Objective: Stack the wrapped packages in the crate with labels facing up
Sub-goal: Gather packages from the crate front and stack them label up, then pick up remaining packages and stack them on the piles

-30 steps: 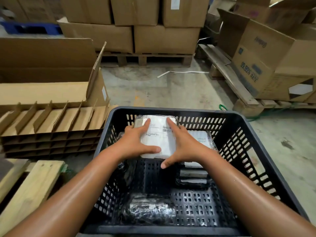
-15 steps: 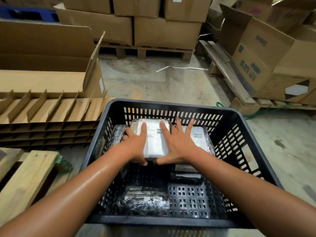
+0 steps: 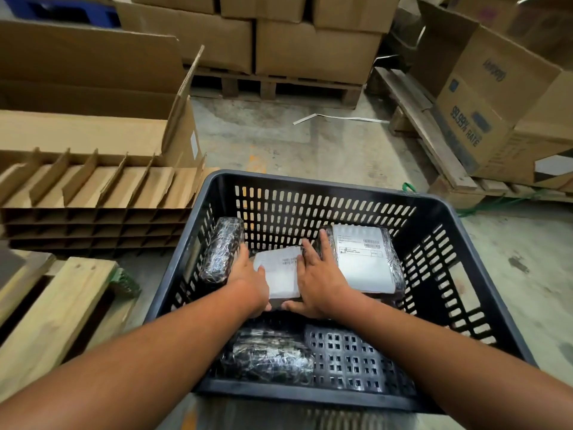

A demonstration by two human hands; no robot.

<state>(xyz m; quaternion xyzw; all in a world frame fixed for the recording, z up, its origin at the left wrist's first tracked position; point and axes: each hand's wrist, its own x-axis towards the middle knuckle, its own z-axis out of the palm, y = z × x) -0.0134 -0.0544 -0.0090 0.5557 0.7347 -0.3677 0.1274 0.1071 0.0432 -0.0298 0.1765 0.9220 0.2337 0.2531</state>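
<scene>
Nearest, at 6 o'clock within the black slotted crate (image 3: 483,274): a dark wrapped package (image 3: 268,356), glossy film, no label visible, lying on the crate floor against the near wall. Just to its right, bare perforated floor.

At crate centre: middle package (image 3: 280,271), white label facing up, gripped on both sides. Left hand (image 3: 249,282) closed on its left edge, thumb over the label, fingers hidden down the side. Right hand (image 3: 319,282) closed on its right edge, fingers spread flat and pointing toward 12 o'clock, thumb curled at the near corner. Whether the package rests on the floor or on another package underneath: cannot tell.

At 3 o'clock of the held package, touching the right hand's fingers: labelled package (image 3: 364,259), white label with barcode upward, top surface higher than the middle one.

At 9 o'clock, against the left crate wall: tilted dark package (image 3: 221,249), standing on edge, no label visible.

Beyond the crate: wooden planks (image 3: 52,308) at 8 o'clock, cardboard dividers (image 3: 102,187) at 10 o'clock, stacked cartons (image 3: 279,35) on a pallet at 12 o'clock, an open printed carton (image 3: 483,107) at 2 o'clock, concrete floor (image 3: 310,144) between.
</scene>
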